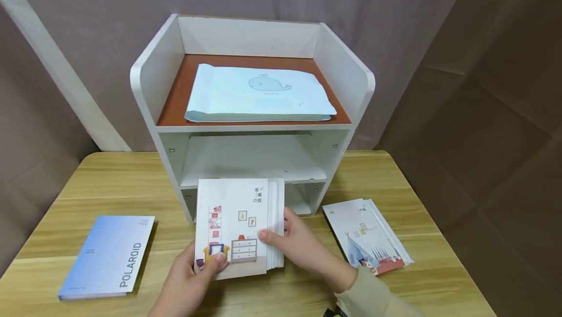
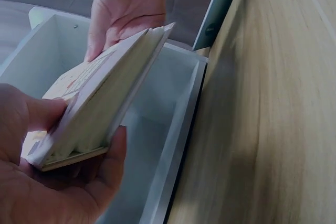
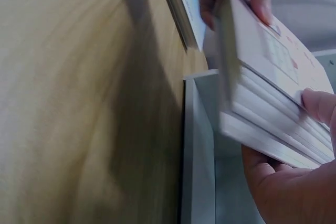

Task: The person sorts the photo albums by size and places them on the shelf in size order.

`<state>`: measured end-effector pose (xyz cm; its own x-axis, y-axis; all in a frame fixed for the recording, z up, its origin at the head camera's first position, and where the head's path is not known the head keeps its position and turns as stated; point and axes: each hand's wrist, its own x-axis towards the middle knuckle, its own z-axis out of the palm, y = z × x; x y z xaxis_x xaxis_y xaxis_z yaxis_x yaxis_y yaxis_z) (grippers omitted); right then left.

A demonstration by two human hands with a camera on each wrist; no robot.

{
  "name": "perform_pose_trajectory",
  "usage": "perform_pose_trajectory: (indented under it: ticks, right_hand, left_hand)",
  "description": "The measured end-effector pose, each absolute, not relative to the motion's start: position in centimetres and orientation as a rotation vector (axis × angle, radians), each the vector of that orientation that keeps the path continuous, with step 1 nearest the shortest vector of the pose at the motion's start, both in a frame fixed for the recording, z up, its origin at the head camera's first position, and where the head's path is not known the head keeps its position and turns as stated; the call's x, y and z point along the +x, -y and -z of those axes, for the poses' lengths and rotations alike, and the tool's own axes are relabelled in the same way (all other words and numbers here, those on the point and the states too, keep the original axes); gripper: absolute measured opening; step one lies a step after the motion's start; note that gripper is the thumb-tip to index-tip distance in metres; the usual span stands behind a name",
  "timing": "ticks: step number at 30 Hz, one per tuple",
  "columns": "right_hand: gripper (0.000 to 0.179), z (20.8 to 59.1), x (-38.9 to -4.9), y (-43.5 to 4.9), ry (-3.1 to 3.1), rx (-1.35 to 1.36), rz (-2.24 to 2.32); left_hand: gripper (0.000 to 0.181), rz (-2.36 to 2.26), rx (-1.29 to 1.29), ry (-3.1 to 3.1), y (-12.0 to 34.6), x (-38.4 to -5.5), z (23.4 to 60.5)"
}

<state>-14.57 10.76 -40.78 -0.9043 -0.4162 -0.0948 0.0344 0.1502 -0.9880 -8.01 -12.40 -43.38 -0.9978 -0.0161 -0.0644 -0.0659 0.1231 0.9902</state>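
"Two hands, one book [image 1: 234, 227], and where have we got it?"

"Between them, lifted clear of the surface [image 1: 127, 185], cover up, right in front of the white shelf unit [image 1: 160, 68]!"

"And the fingers?"

"Both sets are holding it. The left hand [image 1: 189, 273] has the near left corner, thumb on the printed cover, fingers curled underneath. The right hand [image 1: 300, 244] grips the banded right-hand side, thumb on top, fingers below."

"So which way does the book lie from each?"

"Away and to the right of the left fingers; to the left of the right fingers. Its far edge shows no fingers on it at all."

"Which hand is nearer the shelf unit?"

"The right, set farther along its side. The left is closer to the person."

"Long axis?"

"Can't call it! From the head it looks nearly square. But that banded side runs away from the person, toward the shelf unit."

"Then the relation that counts?"

"Far edge against boards, I'd judge. In the head view it overlaps the bottom opening and cuts across the front of the middle shelf [image 1: 298, 173]. Tilt and height should decide everything there."

"And the gap between?"

"How deep, I can't tell from these angles."
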Motion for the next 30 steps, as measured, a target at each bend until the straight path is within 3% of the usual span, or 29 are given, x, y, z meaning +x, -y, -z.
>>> perform_pose_trajectory:
  ticks: [15, 24, 30]
  right_hand:
    - [0.075, 41.2, -12.7, -9.4, -2.073, -0.499, 1.761]
    - [0.068, 40.6, -13.1, -8.8, -2.132, -0.487, 1.787]
    - [0.065, 40.1, -13.3, -8.6, -2.089, -0.459, 1.821]
  left_hand:
    - [0.032, -2.267, -0.193, -2.513, 13.2, -8.4, 42.2]
    - [0.035, -2.259, -0.071, -2.46, 14.2, -8.9, 41.0]
    - [0.047, -2.231, 0.029, -2.355, 15.1, -8.7, 40.4]
